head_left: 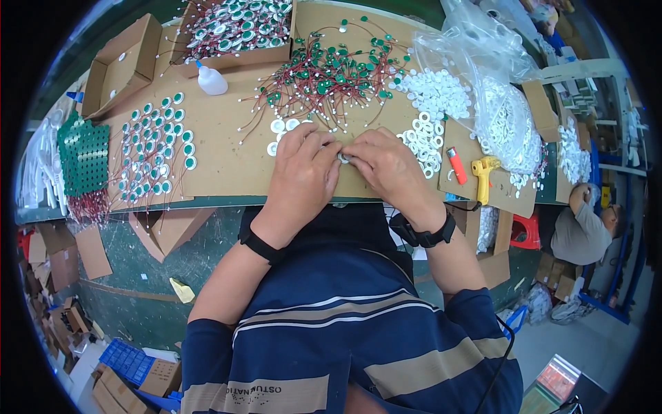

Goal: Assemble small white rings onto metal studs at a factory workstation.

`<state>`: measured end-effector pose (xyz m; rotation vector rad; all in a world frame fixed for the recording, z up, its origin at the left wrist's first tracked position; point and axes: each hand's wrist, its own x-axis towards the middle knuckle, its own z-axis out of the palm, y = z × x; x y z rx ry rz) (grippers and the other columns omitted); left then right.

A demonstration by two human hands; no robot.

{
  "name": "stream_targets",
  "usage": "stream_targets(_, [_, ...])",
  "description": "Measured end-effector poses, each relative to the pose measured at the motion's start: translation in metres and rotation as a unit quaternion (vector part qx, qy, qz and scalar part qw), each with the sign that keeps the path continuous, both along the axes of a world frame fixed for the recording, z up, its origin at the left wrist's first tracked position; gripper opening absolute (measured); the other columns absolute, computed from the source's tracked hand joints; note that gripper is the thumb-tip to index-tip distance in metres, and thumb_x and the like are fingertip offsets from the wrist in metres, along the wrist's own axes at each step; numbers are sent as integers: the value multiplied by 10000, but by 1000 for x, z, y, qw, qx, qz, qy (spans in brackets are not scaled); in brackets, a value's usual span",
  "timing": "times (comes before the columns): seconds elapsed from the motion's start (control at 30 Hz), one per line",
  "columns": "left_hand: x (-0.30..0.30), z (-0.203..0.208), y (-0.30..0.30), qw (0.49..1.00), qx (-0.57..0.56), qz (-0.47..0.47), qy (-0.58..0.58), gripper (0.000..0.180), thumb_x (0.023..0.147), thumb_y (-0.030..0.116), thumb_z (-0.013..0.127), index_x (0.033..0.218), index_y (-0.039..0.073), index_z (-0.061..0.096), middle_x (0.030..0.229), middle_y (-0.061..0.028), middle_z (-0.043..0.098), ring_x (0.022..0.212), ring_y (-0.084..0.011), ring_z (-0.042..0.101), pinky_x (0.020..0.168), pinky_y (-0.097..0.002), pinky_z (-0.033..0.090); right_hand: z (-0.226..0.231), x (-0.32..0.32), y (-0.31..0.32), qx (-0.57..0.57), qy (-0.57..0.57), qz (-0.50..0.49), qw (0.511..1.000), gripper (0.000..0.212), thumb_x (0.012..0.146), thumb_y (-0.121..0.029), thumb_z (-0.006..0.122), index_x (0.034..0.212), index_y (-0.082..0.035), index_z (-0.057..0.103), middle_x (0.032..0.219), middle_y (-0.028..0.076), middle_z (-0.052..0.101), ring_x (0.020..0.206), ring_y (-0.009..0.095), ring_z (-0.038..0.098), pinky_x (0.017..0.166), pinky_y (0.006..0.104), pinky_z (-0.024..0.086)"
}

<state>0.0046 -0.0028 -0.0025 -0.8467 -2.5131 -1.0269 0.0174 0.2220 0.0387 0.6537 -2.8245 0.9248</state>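
Note:
My left hand [301, 176] and my right hand [394, 168] meet over the cardboard-covered table, fingertips pinched together on a small white ring-shaped piece [343, 159]. The fingers cover most of it. Several white plastic rings [277, 126] lie just beyond my left hand. Past both hands spreads a loose pile of green discs with red wires [338, 72]. Close to my right hand is a heap of white rings [422, 141], with a pile of small white caps [438, 93] behind it. Rows of white-rimmed green discs with wires [155, 148] lie to the left.
At the back, a cardboard box [279, 54] holds many wired discs; a squeeze bottle [212, 81] stands before it. Another box [124, 65] sits at left, beside stacked green sheets [84, 155]. A red lighter [456, 165], yellow glue gun [484, 176] and plastic bag [507, 124] lie right.

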Motion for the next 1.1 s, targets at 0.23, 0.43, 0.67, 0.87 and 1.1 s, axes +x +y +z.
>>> stream_targets(0.23, [0,0,0,1000,0,0,-1,328,938,77,890,1260,30,845,1318,-120,768,1417,-401,650,1227,-558,513,-3,0,1,11,-11,13,1000,249,951,-7,865,1195,-44,899,1128,117,809,1095,366,753,974,476,634])
stream_targets(0.43, [0,0,-1,1000,-1,-2,-3,339,937,77,891,1269,30,842,1318,-120,769,1421,-403,648,1228,-561,513,-5,-2,1,12,-18,20,1000,251,962,-1,847,1204,-43,899,1114,119,797,1096,364,754,971,476,631])
stream_targets(0.67, [-1,-1,2,1000,0,-1,-2,343,937,72,887,1275,37,844,1322,-124,769,1416,-409,650,1226,-562,513,-5,-1,2,11,-23,26,999,262,988,9,807,1232,-39,890,1088,127,774,1088,370,753,966,475,626])
stream_targets(0.87, [0,1,2,1000,0,5,2,328,949,72,878,1274,43,845,1333,-124,776,1405,-411,659,1220,-555,518,-8,0,-5,-7,-35,-15,999,231,1018,-32,809,1236,-45,884,1127,164,795,1094,398,777,952,485,636])
stream_targets(1.1, [0,8,0,998,-2,-67,4,287,960,70,863,1245,42,847,1322,-130,781,1398,-410,671,1223,-554,522,1,-2,33,15,15,-136,991,170,1041,-94,827,1193,-40,882,1104,187,822,1071,423,790,939,505,643])
